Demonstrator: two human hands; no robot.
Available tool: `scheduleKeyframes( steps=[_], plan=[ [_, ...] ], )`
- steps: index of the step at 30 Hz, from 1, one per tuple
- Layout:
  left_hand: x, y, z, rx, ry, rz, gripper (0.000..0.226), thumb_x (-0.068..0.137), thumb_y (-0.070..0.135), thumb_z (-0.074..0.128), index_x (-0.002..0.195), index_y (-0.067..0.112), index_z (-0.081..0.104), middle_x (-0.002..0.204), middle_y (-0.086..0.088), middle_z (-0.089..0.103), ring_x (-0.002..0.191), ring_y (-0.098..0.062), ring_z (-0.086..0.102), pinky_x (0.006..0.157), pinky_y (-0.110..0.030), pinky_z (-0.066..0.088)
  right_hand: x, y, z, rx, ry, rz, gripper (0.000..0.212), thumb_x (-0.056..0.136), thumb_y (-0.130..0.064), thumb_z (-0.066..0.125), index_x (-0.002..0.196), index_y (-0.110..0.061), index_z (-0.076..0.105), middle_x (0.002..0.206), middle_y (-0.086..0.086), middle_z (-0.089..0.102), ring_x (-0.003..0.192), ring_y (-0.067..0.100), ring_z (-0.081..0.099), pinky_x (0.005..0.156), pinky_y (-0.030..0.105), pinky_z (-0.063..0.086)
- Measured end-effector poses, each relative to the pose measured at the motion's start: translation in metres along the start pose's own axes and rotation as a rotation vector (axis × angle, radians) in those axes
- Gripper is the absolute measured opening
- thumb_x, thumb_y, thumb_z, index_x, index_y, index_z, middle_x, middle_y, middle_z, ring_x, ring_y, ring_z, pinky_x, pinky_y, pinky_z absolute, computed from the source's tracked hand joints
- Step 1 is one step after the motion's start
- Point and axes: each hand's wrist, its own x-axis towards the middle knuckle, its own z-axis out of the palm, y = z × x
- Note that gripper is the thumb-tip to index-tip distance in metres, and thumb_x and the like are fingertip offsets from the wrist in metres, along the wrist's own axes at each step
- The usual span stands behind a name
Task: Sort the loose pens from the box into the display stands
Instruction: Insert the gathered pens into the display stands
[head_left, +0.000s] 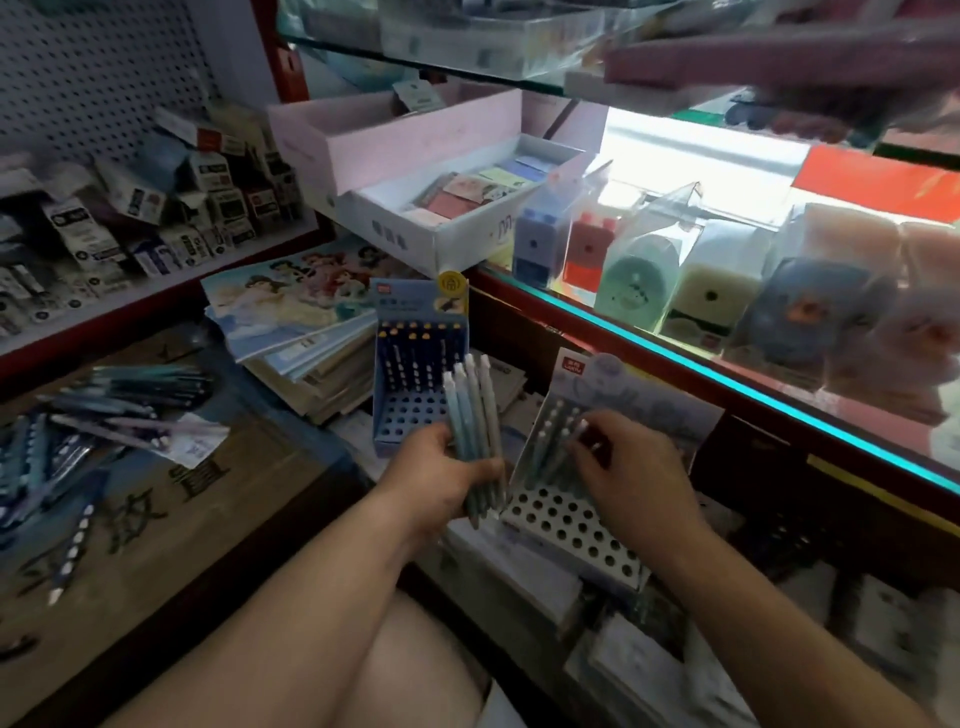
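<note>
Four pens (475, 415), left hand (441, 475) | one pen (577, 435), right hand (631, 467) | two stands (571, 525)

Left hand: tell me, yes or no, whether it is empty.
No, the left hand grips a bundle of slim pale blue-grey pens, upright beside the light perforated cardboard display stand.

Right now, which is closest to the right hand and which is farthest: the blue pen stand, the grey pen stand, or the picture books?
1. Grey pen stand, right under the right hand.
2. Blue pen stand, to its left.
3. Picture books, farther left and back.
</note>
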Motion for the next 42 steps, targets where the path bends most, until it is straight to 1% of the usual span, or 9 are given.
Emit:
scheduleKeyframes(
  steps=[8, 13, 19, 22, 29, 32, 36, 38, 42],
  plan=[
    [0.004, -0.009, -0.012, 0.039, -0.013, -0.011, 0.041, 0.082, 0.012, 0.082, 0.119, 0.022, 0.067, 0.108, -0.003, 0.077, 0.102, -0.021, 0.073, 0.092, -0.049, 0.059, 0.007, 0.006, 0.018, -0.125, -0.006, -0.001, 0.003, 0.097, -0.023, 0.064, 0.097, -0.025, 0.067, 0.087, -0.010, 0.063, 0.076, 0.000, 0.055, 0.063, 0.014, 0.038],
    [0.004, -0.008, -0.010, 0.050, -0.017, -0.009, 0.039, 0.083, 0.012, 0.082, 0.118, 0.022, 0.068, 0.107, -0.002, 0.077, 0.102, -0.021, 0.074, 0.091, -0.049, 0.059, 0.007, 0.007, 0.020, -0.126, -0.004, 0.012, 0.007, 0.096, -0.024, 0.064, 0.102, -0.025, 0.068, 0.094, -0.008, 0.067, 0.080, 0.003, 0.058, 0.067, 0.017, 0.042],
    [0.002, -0.004, -0.006, 0.068, -0.034, 0.004, 0.034, 0.086, 0.009, 0.078, 0.116, 0.022, 0.067, 0.107, -0.002, 0.077, 0.100, -0.018, 0.074, 0.090, -0.045, 0.061, 0.000, 0.003, 0.026, -0.150, 0.010, -0.014, 0.019, 0.100, -0.028, 0.057, 0.119, -0.025, 0.055, 0.096, -0.003, 0.071, 0.081, 0.013, 0.068, 0.071, 0.034, 0.059],
    [0.000, -0.002, -0.004, 0.084, -0.051, 0.002, 0.035, 0.087, 0.008, 0.077, 0.117, 0.023, 0.065, 0.109, -0.002, 0.076, 0.101, -0.018, 0.073, 0.090, -0.043, 0.060, 0.005, 0.000, 0.029, -0.264, 0.026, -0.033, 0.011, 0.102, -0.036, 0.051, 0.107, -0.027, 0.053, 0.085, -0.006, 0.068, 0.069, 0.011, 0.063, 0.064, 0.034, 0.058],
    [-0.003, 0.002, -0.002, 0.121, -0.058, -0.007, 0.040, 0.085, 0.010, 0.078, 0.121, 0.022, 0.065, 0.109, -0.001, 0.076, 0.104, -0.018, 0.072, 0.092, -0.044, 0.060, 0.017, 0.000, 0.030, -0.358, -0.013, 0.022, 0.015, 0.097, -0.041, 0.062, 0.096, -0.026, 0.058, 0.088, -0.008, 0.063, 0.077, 0.009, 0.058, 0.068, 0.028, 0.049],
    [-0.004, 0.001, -0.002, 0.154, -0.084, -0.014, 0.041, 0.085, 0.010, 0.078, 0.122, 0.022, 0.065, 0.109, 0.001, 0.076, 0.102, -0.016, 0.073, 0.091, -0.043, 0.060, 0.017, 0.003, 0.026, -0.183, -0.043, 0.079, 0.019, 0.092, -0.035, 0.071, 0.096, -0.029, 0.053, 0.086, -0.013, 0.060, 0.078, 0.005, 0.059, 0.069, 0.024, 0.048],
    [-0.008, 0.003, -0.002, 0.185, -0.170, -0.013, 0.038, 0.086, 0.010, 0.076, 0.119, 0.026, 0.065, 0.107, 0.003, 0.076, 0.097, -0.010, 0.074, 0.085, -0.034, 0.061, 0.014, -0.007, 0.006, 0.338, -0.022, 0.196, 0.016, 0.092, -0.036, 0.070, 0.103, -0.031, 0.060, 0.090, -0.006, 0.066, 0.078, 0.006, 0.066, 0.062, 0.019, 0.053],
    [-0.010, 0.005, 0.000, 0.235, -0.227, 0.000, 0.038, 0.086, 0.011, 0.076, 0.118, 0.028, 0.066, 0.107, 0.004, 0.076, 0.099, -0.009, 0.073, 0.090, -0.036, 0.060, 0.013, -0.016, -0.005, 0.552, -0.117, 0.232, 0.015, 0.093, -0.036, 0.066, 0.106, -0.029, 0.064, 0.090, -0.002, 0.071, 0.075, 0.008, 0.069, 0.060, 0.018, 0.052],
    [-0.011, 0.006, 0.008, 0.324, -0.300, 0.033, 0.037, 0.084, 0.010, 0.078, 0.117, 0.024, 0.068, 0.105, 0.001, 0.077, 0.101, -0.014, 0.073, 0.096, -0.044, 0.057, 0.009, -0.021, -0.012, 0.601, -0.217, 0.207, 0.011, 0.095, -0.031, 0.064, 0.103, -0.025, 0.069, 0.088, 0.000, 0.072, 0.075, 0.007, 0.069, 0.060, 0.016, 0.054]
  ],
)
